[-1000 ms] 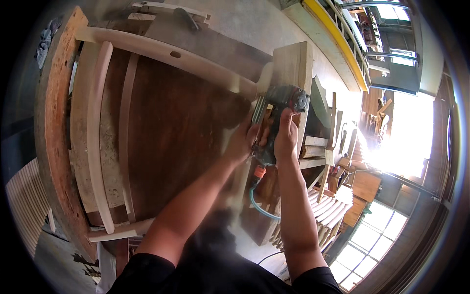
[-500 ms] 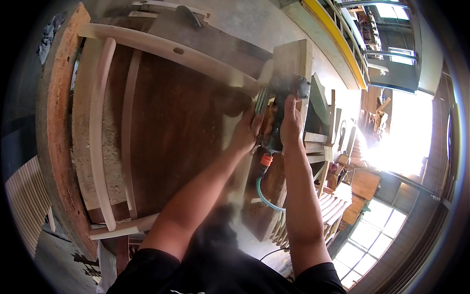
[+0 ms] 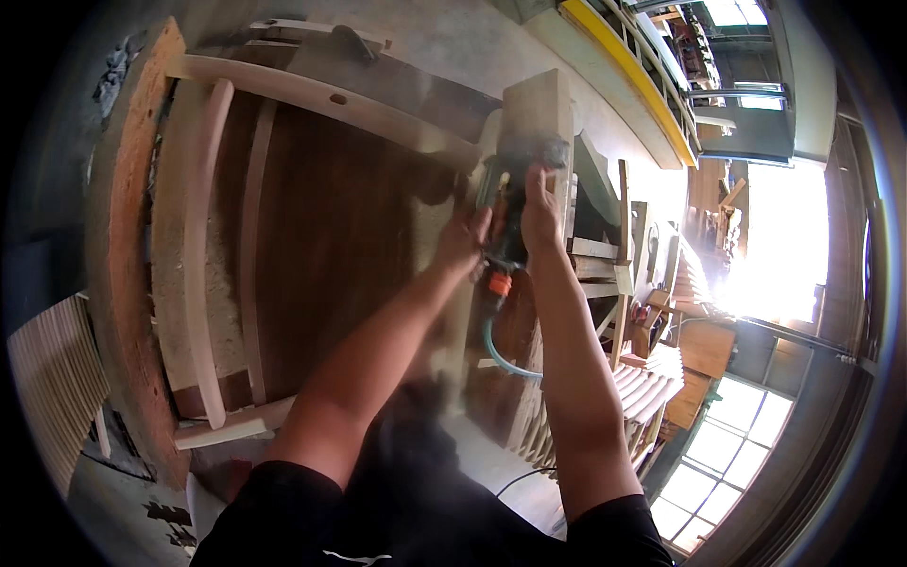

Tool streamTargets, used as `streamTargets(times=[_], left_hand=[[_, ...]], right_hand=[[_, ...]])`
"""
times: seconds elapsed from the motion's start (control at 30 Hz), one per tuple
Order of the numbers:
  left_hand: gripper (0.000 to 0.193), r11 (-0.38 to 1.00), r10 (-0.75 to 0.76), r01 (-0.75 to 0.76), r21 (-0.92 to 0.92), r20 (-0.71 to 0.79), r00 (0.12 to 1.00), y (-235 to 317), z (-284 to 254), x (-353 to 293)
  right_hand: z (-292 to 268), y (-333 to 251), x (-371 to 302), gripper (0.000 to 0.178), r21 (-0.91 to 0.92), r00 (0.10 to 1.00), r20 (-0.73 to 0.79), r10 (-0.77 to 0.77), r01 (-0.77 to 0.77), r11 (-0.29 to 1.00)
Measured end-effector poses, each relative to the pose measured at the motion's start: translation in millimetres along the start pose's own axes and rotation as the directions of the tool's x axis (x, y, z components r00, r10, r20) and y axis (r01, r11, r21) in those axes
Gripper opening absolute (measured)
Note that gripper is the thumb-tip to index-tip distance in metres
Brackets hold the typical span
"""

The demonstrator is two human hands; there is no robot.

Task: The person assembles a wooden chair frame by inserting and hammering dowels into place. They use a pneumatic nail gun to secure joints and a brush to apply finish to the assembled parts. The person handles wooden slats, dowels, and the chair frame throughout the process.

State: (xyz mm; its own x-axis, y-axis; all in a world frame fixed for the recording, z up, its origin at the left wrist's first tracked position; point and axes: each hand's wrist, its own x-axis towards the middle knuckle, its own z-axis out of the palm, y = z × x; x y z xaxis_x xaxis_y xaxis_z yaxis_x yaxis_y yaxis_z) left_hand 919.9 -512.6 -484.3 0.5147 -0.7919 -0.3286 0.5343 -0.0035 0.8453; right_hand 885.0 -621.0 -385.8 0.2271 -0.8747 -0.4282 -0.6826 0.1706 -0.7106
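Observation:
Both my hands hold a dark air-powered sander [image 3: 511, 213], blurred by motion, with dust haze around it. My left hand [image 3: 461, 240] is wrapped on its left side, and my right hand [image 3: 540, 214] grips its right side near the far end. At the sander's near end is an orange hose coupling [image 3: 500, 283], from which a teal air hose [image 3: 493, 345] curves to the right and goes behind my right forearm. Beneath the tool lies the right end of a pale wooden frame [image 3: 321, 96]; the sander and my hands hide the contact.
The frame's curved slat [image 3: 196, 260] lies at the left, near a thick worn wooden beam [image 3: 128, 274]. Beyond the sander stands a pale wooden block [image 3: 540, 102]. Stacked wooden pieces [image 3: 647, 383] are on the right. A yellow-edged rack [image 3: 628, 80] stands farther off.
The sander and both hands have slid a little farther from me, with the hose following. The whole view has shifted slightly too. My grip looks the same.

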Motion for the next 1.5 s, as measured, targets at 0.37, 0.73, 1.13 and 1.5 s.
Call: streamTargets(times=[0.37, 0.73, 1.13, 1.5], left_hand=[[0.052, 0.931, -0.276, 0.099, 0.353, 0.497, 0.822, -26, -19, -234], [0.043, 0.761, -0.411, 0.109, 0.640, 0.345, 0.844, -69, -26, -260], [0.036, 0.749, -0.301, -0.009, 0.663, 0.352, 0.886, -104, -32, -258], [0.034, 0.743, -0.435, 0.105, 0.661, 0.357, 0.827, -90, -34, -252]], right_hand=[[-102, 139, -289, 0.064, 0.161, 0.972, 0.209, -0.107, 0.073, 0.984], [-65, 223, -324, 0.053, 0.157, 0.988, 0.155, -0.012, -0.013, 0.987], [-45, 212, -325, 0.051, 0.038, 0.994, 0.092, -0.055, 0.052, 0.998], [-38, 232, -328, 0.058, -0.056, 0.996, 0.060, -0.067, 0.070, 0.996]])
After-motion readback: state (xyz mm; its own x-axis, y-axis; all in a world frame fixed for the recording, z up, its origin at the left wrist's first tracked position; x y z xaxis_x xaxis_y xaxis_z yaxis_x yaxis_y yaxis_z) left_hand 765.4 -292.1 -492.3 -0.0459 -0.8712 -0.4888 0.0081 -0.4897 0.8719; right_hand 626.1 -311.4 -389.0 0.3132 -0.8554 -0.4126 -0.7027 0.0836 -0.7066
